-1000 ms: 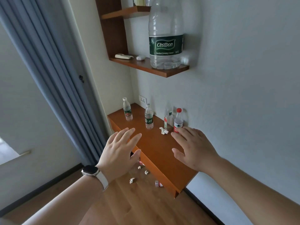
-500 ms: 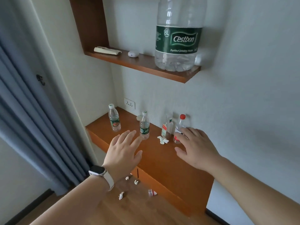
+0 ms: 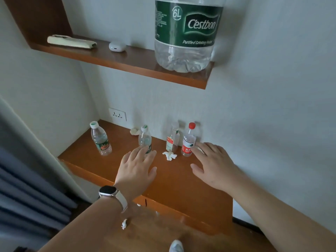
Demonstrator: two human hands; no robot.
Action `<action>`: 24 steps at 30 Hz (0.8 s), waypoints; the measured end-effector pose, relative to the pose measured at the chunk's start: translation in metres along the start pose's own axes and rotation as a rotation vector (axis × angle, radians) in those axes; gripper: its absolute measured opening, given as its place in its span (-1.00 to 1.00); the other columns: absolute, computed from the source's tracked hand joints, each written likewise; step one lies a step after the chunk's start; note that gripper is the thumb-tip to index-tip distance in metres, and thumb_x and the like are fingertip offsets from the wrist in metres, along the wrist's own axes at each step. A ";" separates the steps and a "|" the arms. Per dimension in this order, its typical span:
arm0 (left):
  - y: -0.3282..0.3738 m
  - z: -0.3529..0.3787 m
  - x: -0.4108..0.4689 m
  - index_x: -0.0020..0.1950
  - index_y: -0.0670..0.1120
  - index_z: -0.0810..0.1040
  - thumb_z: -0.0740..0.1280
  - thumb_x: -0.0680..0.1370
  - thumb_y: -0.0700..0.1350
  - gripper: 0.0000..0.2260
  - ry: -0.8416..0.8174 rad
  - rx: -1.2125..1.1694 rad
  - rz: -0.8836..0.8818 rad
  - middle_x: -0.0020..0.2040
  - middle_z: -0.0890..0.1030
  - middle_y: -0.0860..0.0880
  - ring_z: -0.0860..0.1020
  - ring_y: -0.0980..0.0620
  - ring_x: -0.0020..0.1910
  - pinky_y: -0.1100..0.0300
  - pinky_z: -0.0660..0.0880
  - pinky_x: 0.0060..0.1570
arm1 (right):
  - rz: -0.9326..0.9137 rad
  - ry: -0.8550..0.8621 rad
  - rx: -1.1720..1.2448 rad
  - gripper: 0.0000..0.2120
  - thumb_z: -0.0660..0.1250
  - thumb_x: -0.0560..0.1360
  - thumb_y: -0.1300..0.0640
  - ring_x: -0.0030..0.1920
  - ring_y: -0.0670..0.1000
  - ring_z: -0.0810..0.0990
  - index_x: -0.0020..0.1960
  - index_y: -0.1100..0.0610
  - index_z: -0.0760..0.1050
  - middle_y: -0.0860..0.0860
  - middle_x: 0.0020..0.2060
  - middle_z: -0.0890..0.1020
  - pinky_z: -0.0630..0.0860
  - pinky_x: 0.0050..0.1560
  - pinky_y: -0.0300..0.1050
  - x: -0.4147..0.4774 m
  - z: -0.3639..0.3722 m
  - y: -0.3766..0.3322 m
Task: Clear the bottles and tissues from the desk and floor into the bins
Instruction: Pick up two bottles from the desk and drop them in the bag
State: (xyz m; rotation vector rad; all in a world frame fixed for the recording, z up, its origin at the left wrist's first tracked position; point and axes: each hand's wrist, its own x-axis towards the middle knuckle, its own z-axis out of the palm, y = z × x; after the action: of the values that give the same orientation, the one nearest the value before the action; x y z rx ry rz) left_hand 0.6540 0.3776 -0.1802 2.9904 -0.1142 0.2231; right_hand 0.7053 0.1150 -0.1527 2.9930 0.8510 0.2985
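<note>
Four small clear plastic bottles stand upright along the back of the orange-brown wooden desk [image 3: 181, 180]: a green-labelled bottle [image 3: 101, 140] at far left, a second green-labelled bottle [image 3: 145, 138], a bottle with a peeling red-and-white label [image 3: 172, 139], and a red-capped, red-labelled bottle [image 3: 188, 142]. A crumpled white tissue [image 3: 169, 155] lies in front of the peeling-label one; another tissue [image 3: 134, 131] sits against the wall, and a floor tissue [image 3: 124, 223] lies below the desk edge. Both hands are further forward than half a second ago. The left hand [image 3: 136, 171], palm down with fingers straight and slightly apart, now overlaps the second green bottle's base. The right hand [image 3: 212, 166], fingers likewise loosely spread, reaches the red-labelled bottle; contact cannot be told. Neither holds anything. On the shelf above stands a large green-labelled water jug [image 3: 185, 33].
</note>
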 end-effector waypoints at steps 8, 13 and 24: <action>0.004 0.031 0.064 0.48 0.09 0.28 0.15 0.60 0.17 -0.54 -0.050 -0.028 0.010 0.50 0.31 0.02 0.23 -0.03 0.50 -0.04 0.19 0.45 | 0.065 -0.036 0.039 -0.53 0.08 0.51 -0.20 0.26 0.06 0.44 0.30 0.01 0.42 -0.04 0.27 0.48 0.35 0.28 0.02 0.042 0.044 0.033; 0.010 0.055 0.108 0.49 0.10 0.28 0.16 0.59 0.17 -0.53 -0.111 -0.189 -0.078 0.49 0.32 0.07 0.25 0.02 0.49 -0.01 0.23 0.42 | 0.157 -0.072 0.136 -0.50 0.12 0.55 -0.18 0.33 0.04 0.39 0.44 -0.02 0.28 -0.04 0.32 0.46 0.31 0.33 0.00 0.069 0.076 0.053; 0.028 0.105 0.191 0.40 0.06 0.38 0.34 0.53 0.06 -0.56 -0.198 -0.795 -0.498 0.32 0.45 0.03 0.43 0.07 0.22 0.16 0.41 0.08 | 0.520 -0.091 0.662 -0.61 0.26 0.46 -0.20 0.09 -0.05 0.49 0.23 -0.09 0.34 -0.14 0.11 0.50 0.50 0.09 -0.01 0.122 0.143 0.092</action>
State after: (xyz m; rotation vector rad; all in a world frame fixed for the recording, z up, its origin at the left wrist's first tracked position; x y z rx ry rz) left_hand 0.8548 0.3222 -0.2506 2.1475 0.4172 -0.1485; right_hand 0.8814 0.1053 -0.2647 3.7711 0.1466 -0.1618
